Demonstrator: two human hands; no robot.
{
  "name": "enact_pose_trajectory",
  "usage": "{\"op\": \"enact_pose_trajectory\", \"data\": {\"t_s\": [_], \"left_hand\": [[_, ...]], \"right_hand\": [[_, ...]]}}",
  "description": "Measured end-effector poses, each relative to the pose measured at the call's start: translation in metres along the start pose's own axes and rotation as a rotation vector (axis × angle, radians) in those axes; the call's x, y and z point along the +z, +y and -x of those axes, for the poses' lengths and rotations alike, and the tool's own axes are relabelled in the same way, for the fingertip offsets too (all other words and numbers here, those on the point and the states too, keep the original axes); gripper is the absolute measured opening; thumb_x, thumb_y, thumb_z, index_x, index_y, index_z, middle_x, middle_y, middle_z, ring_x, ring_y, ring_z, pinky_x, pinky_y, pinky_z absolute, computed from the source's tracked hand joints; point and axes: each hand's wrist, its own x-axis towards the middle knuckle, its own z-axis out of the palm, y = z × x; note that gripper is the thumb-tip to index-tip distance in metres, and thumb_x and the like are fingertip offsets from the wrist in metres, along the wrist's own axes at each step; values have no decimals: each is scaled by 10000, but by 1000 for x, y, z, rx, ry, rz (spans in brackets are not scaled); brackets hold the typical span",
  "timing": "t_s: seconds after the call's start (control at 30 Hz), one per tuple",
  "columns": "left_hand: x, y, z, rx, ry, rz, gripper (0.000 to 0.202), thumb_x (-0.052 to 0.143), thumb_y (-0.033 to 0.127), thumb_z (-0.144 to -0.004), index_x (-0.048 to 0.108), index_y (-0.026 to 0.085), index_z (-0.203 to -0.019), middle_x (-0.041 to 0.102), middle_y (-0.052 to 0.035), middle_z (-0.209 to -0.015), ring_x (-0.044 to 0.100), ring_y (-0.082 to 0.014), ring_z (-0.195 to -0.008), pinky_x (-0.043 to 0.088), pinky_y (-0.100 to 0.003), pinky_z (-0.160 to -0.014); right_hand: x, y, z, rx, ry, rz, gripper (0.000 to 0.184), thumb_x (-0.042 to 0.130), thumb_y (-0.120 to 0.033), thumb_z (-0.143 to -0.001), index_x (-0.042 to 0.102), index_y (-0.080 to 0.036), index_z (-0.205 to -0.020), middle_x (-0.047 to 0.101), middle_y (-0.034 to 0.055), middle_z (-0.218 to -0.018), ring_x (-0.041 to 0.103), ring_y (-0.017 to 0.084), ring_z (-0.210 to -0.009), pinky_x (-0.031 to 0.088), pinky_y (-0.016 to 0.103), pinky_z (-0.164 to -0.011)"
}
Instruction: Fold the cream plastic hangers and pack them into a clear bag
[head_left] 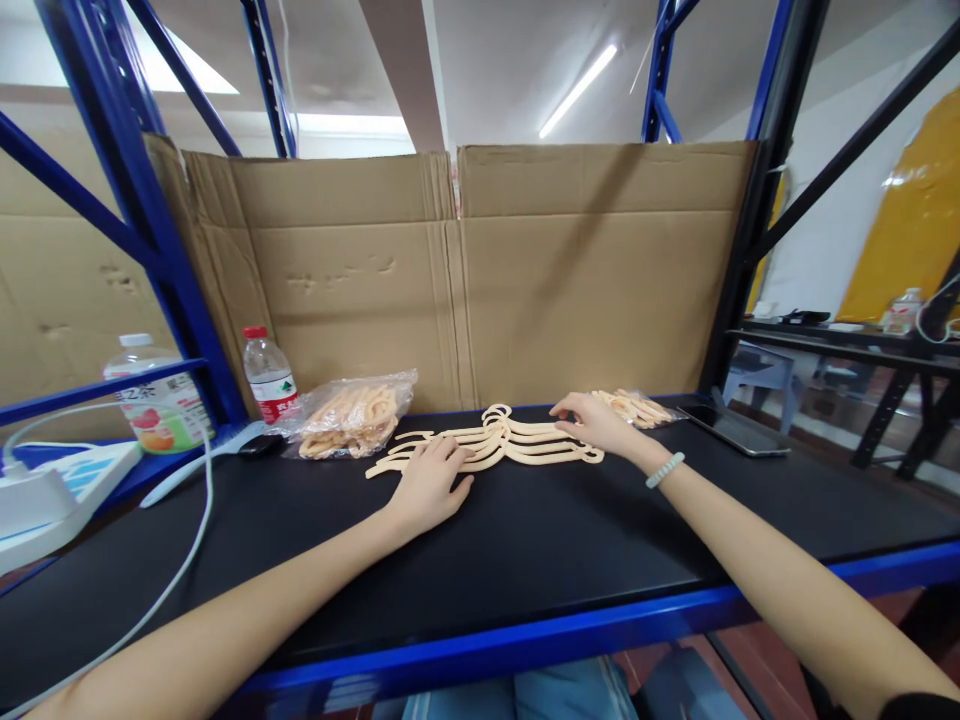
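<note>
Several cream-coloured clothes hangers [517,440] lie overlapped on the black tabletop, their hooks bunched at the middle. My left hand [429,482] rests palm down over their left arms, fingers stretched out and thumb apart. Over the right arms hovers or rests my right hand [596,420], its fingers loosely curved and apart; whether it touches the hangers I cannot tell. A pale bead bracelet [664,470] circles my right wrist. To the left sits a clear plastic bag [349,415] of cream pieces. Another clear bag [637,407] of similar pieces lies behind my right hand.
Cardboard panels [592,270] close off the back. A red-capped bottle [268,375], a larger bottle [161,395], a white power strip [67,500] and a cable [196,545] occupy the left. A phone-like dark slab [739,430] lies at right. A blue edge [525,640] borders the front.
</note>
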Motion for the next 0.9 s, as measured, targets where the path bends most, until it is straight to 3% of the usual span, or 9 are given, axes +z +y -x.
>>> {"op": "enact_pose_trajectory", "data": {"t_s": [0.1,0.23,0.47,0.9], "left_hand": [[-1,-1,-1,-3,-43,-14,276,467,222,-841,560,146,-1090,626,-103,-970,559,-272,-994,415,-410,-875],[-1,-2,-2,-61,-100,-21,309,449,245,-855,546,142,-1130,652,-82,-870,615,-252,-878,450,-360,-804],[-3,0,-1,-148,-165,-82,351,430,311,-879,535,137,-1164,671,-88,-797,649,-276,-815,477,-344,-714],[-2,-1,-1,-191,-164,-126,285,406,316,-881,504,163,-1101,683,-99,-825,661,-293,-812,477,-323,-639]], "right_hand": [[-13,7,0,50,-86,30,187,542,-192,-789,686,-140,-896,666,56,-807,598,169,-708,440,274,-664],[-26,10,3,98,-255,66,180,532,-147,-757,705,-168,-803,681,35,-769,603,153,-694,415,240,-625],[-23,9,6,154,-426,46,112,593,-167,-702,690,-175,-757,670,7,-692,607,147,-650,390,207,-524],[-28,9,10,151,-469,21,147,572,-176,-708,699,-187,-780,656,7,-681,585,152,-644,375,219,-527]]}}
